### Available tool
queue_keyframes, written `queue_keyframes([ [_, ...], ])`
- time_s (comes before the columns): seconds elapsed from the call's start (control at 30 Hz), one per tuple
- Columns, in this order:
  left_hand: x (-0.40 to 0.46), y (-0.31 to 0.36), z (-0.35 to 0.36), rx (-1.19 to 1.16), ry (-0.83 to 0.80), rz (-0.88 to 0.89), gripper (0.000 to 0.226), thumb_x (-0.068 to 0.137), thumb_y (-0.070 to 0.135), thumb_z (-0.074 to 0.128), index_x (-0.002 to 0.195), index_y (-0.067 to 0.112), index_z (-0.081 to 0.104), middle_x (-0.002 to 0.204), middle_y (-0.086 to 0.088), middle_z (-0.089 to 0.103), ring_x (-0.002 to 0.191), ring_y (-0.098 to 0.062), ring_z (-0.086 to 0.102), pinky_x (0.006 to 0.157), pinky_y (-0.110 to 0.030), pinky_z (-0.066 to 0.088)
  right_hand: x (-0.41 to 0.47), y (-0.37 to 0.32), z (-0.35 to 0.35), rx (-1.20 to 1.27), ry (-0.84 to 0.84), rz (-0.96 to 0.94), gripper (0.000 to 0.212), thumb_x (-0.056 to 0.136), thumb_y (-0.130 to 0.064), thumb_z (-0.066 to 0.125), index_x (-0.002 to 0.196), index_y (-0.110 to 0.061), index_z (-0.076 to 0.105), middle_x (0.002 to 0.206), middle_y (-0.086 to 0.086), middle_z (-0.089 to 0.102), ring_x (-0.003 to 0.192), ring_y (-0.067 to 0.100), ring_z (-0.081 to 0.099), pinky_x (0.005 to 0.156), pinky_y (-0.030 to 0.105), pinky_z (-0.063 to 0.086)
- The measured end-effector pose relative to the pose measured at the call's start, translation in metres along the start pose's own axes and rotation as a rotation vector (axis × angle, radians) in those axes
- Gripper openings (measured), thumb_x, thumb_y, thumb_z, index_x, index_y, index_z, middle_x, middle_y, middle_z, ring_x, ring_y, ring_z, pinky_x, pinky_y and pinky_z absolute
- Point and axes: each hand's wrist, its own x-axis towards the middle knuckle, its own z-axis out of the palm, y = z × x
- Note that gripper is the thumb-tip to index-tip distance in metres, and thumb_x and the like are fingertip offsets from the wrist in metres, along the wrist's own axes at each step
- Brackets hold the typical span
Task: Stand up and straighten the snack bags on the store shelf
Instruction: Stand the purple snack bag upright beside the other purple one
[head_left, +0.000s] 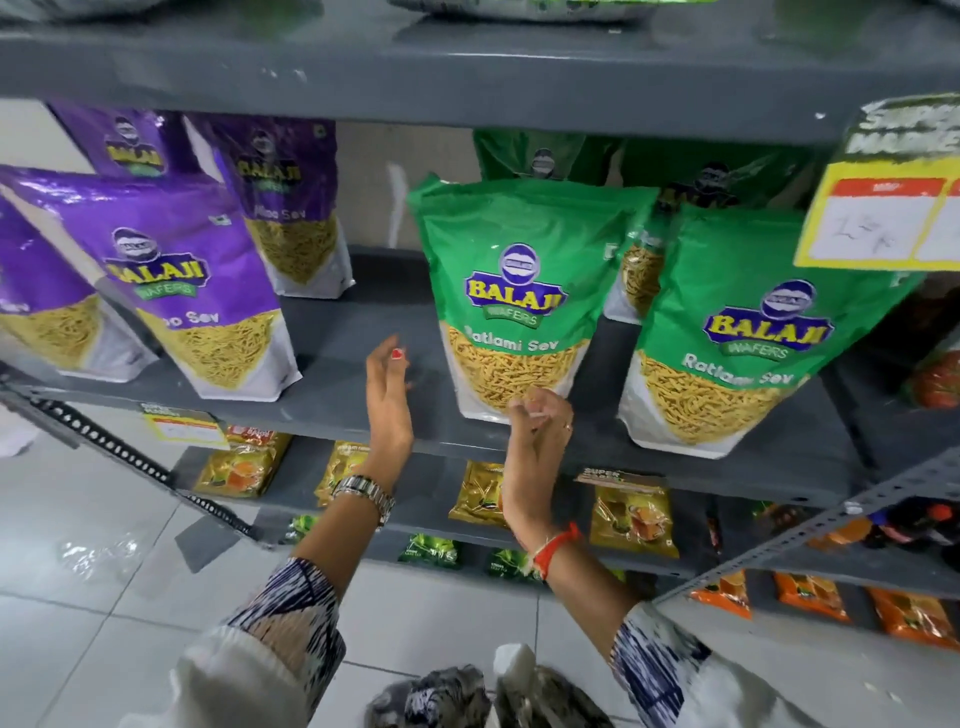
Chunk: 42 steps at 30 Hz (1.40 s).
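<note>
A green Ratlami Sev bag (519, 291) stands upright at the middle of the grey shelf (343, 415). My right hand (537, 431) is just below its bottom edge, fingers loosely curled, holding nothing that I can see. My left hand (389, 400) hovers open to the left of that bag, over bare shelf, fingers apart. A second green bag (727, 332) stands to the right, with more green bags (639, 270) behind. Purple Aloo Sev bags (171, 280) stand on the left, one (291, 208) further back.
A yellow price tag (883, 213) hangs from the upper shelf at right. Lower shelves hold small yellow packets (631, 514), green packets (431, 551) and orange packets (810, 597). A perforated metal upright (104, 441) slants at left. White tiled floor lies below.
</note>
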Motion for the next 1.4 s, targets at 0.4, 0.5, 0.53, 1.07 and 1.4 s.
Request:
queue_keyframes([
  [0.4,0.076,0.018,-0.183,-0.009,0.599,0.265,0.031,0.083,0.024,0.044,0.107,0.005,0.046,0.097,0.001,0.044,0.094,-0.006,0.046,0.09,-0.022,0.038,-0.037,0.009,0.173,-0.001,-0.459,0.139,0.035,0.089,-0.032,0.055,0.122,-0.03,0.044,0.133,0.009,0.048,0.125,0.02,0.045,0.107,0.034,0.036],
  [0.5,0.114,0.017,-0.224,-0.037,0.432,0.118,0.041,0.089,0.029,0.041,0.125,0.008,0.04,0.128,-0.015,0.045,0.122,-0.026,0.043,0.109,-0.04,0.032,-0.035,0.004,0.222,0.002,-0.453,0.19,0.052,0.091,-0.035,0.051,0.138,-0.022,0.034,0.146,0.008,0.037,0.135,0.017,0.035,0.111,0.031,0.029],
  [0.53,0.125,0.017,-0.234,-0.09,0.364,0.036,0.043,0.092,0.029,0.039,0.13,0.01,0.038,0.138,-0.018,0.042,0.129,-0.029,0.039,0.112,-0.043,0.03,-0.035,0.002,0.236,0.003,-0.424,0.201,0.055,0.091,-0.037,0.05,0.14,-0.019,0.032,0.147,0.008,0.035,0.135,0.016,0.035,0.111,0.031,0.028],
  [1.07,0.177,0.018,-0.252,-0.153,-0.235,-0.058,0.114,0.047,0.076,0.065,0.135,0.014,0.025,0.128,-0.005,0.045,0.116,-0.019,0.049,0.092,-0.033,0.046,-0.038,0.011,0.308,0.219,-0.32,0.242,0.034,0.094,-0.038,0.044,0.126,-0.028,0.038,0.131,0.007,0.056,0.107,0.011,0.06,0.091,0.028,0.052],
  [1.4,0.177,0.024,-0.257,-0.151,-0.224,-0.125,0.056,0.09,0.035,0.046,0.138,0.017,0.024,0.142,-0.011,0.04,0.121,-0.021,0.046,0.1,-0.038,0.041,-0.039,0.009,0.311,0.196,-0.253,0.24,0.045,0.094,-0.036,0.042,0.134,-0.017,0.033,0.11,-0.006,0.06,0.093,0.002,0.063,0.07,0.013,0.055],
])
